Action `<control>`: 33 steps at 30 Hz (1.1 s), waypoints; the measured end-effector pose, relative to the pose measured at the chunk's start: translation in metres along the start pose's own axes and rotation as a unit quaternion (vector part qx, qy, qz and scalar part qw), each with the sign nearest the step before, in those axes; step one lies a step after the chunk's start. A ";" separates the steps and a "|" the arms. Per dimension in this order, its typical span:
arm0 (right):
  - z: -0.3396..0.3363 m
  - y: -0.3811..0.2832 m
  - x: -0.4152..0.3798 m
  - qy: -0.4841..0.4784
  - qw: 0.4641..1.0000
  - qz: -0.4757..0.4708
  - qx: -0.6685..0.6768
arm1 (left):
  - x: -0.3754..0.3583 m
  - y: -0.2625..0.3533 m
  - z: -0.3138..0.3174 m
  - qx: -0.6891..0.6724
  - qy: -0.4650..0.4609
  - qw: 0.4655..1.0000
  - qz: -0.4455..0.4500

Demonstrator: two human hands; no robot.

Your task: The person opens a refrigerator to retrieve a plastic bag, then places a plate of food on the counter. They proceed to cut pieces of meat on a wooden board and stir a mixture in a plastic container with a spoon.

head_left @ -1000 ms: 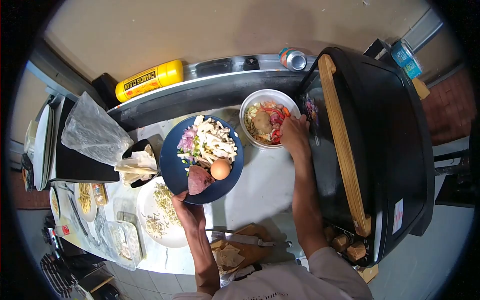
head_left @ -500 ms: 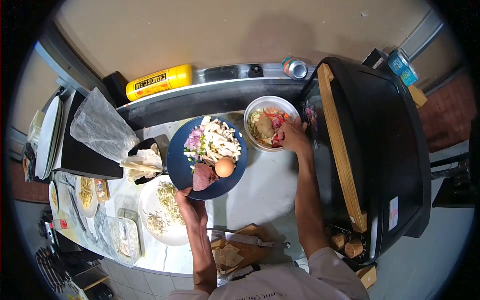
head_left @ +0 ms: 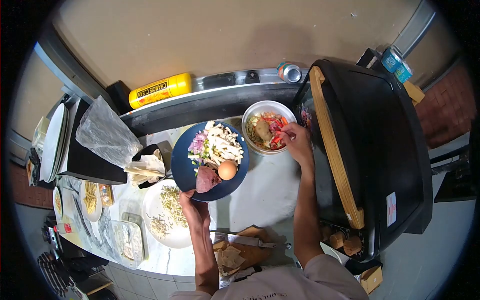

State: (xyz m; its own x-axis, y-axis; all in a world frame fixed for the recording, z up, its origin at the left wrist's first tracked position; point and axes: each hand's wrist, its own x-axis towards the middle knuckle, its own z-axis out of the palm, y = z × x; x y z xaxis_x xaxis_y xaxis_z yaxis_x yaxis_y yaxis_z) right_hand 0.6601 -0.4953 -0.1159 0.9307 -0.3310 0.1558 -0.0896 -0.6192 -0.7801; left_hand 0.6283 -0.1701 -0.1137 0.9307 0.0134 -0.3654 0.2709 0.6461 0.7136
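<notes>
My left hand [head_left: 192,207] grips the near rim of a dark blue plate [head_left: 187,170], thumb on top. On the plate are chopped purple onion [head_left: 199,143], pale cut strips [head_left: 222,142], a brown egg [head_left: 227,170] and a reddish-purple chunk [head_left: 206,179]. My right hand [head_left: 299,142] is over the right rim of a metal bowl [head_left: 246,131]. Its fingertips are pinched at a red chili [head_left: 278,138]. Inside the bowl, a brown potato [head_left: 263,130] sits among more chilies, a small red onion and chopped pieces.
Right of the bowl stands a black oven [head_left: 370,150] with a wooden handle. A white plate of sprouts [head_left: 155,227] lies below the blue plate. Nearer me, a knife [head_left: 245,240] crosses a wooden board [head_left: 257,255]. A yellow bottle [head_left: 160,91] and a can [head_left: 289,73] are on the back ledge.
My right hand has drawn back slightly toward the bowl's right rim, its fingers still at the red chilies. The left hand keeps its hold on the plate. The camera view has shifted a little.
</notes>
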 end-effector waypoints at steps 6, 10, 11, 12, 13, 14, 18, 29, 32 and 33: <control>0.007 -0.010 -0.028 0.042 0.873 0.109 0.473 | 0.004 -0.002 0.023 0.052 0.008 0.999 0.014; 0.011 -0.011 -0.038 0.029 0.793 0.149 0.590 | 0.030 -0.018 0.032 0.061 -0.051 0.997 -0.004; 0.011 -0.013 -0.040 0.036 0.762 0.159 0.627 | 0.037 -0.023 0.034 0.065 -0.050 0.997 -0.003; 0.011 -0.015 -0.042 0.039 0.761 0.155 0.629 | 0.043 -0.028 0.038 0.070 -0.052 0.996 -0.003; 0.009 -0.017 -0.043 0.043 0.754 0.169 0.633 | 0.046 -0.032 0.044 0.073 -0.055 0.996 -0.003; 0.008 -0.018 -0.045 0.047 0.748 0.183 0.637 | 0.047 -0.034 0.054 0.065 -0.062 0.996 0.000; 0.009 -0.013 -0.050 0.017 0.736 0.171 0.655 | 0.067 -0.055 0.054 0.078 -0.081 0.994 0.003; 0.018 -0.010 -0.054 0.103 0.789 0.180 0.579 | 0.075 -0.069 0.095 0.099 -0.121 0.988 -0.005; 0.023 -0.011 -0.057 0.144 0.820 0.190 0.519 | 0.081 -0.070 0.101 0.109 -0.125 0.986 -0.015; 0.025 -0.010 -0.057 0.163 0.834 0.189 0.492 | 0.084 -0.072 0.101 0.112 -0.124 0.986 -0.019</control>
State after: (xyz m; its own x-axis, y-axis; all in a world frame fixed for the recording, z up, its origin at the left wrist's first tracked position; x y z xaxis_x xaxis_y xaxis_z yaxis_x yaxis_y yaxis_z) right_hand 0.6164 -0.4521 -0.1319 0.7417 -0.6455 -0.1825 0.1294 0.4047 -0.9053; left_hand 0.7116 -0.2924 -0.1357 0.9430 -0.2117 -0.2568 0.3278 0.4572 0.8267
